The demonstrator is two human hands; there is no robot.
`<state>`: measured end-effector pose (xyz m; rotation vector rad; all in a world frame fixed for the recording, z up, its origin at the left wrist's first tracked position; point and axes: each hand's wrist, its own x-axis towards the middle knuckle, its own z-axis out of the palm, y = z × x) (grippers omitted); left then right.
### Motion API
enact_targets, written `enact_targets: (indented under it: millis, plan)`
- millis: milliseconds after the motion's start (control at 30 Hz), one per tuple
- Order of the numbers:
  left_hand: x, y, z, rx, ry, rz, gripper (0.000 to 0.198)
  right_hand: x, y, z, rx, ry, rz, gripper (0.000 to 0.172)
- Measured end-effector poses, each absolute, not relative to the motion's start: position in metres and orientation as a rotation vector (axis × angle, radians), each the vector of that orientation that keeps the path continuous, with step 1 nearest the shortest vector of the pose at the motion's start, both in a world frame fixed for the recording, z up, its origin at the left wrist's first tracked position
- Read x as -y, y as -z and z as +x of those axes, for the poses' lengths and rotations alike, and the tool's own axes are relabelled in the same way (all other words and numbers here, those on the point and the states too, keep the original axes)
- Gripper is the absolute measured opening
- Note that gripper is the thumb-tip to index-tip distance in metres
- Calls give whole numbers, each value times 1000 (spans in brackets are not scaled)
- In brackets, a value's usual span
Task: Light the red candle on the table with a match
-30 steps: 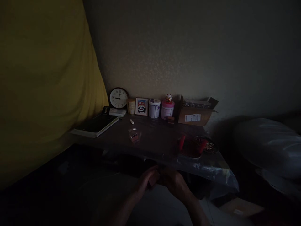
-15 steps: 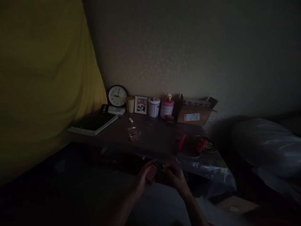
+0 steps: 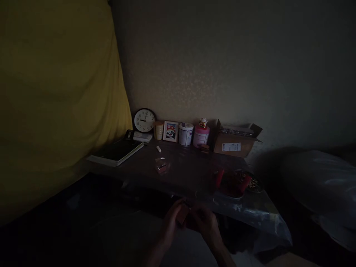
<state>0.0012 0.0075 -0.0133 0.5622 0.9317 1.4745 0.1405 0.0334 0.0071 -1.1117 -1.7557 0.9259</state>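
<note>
Low in front of the table's near edge, my left hand is closed around a small reddish-brown box. A dark edge shows along the box's top. Beside the box is my right hand, its fingers curled together close to the box's upper end. Dim light and blur hide what those fingers pinch. On the table beyond lies a similar pinkish-brown piece in a clear wrapper, with a small white stick-shaped object behind it.
Along the wall stand a clock, a tan cup, a panda picture, a white tin, a pink tub and an open carton. A large book lies left. Red-handled tools lie right, on the plastic-covered table.
The view has tilted up slightly, so everything sits lower and a little further right. A dark shiny piece seen between my hands earlier is now mostly blurred or hidden.
</note>
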Motion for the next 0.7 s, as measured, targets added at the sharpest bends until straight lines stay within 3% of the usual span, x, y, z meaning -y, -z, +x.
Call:
enact_targets:
  millis: [567,700]
  plan:
    - [-11,17,-7,-1210,-1579,828,34,-26,-16,139,1890,-796,-983,19]
    - [-10,12,-7,-1196,-1584,841,34,-22,-16,137,1976,-858,-888,38]
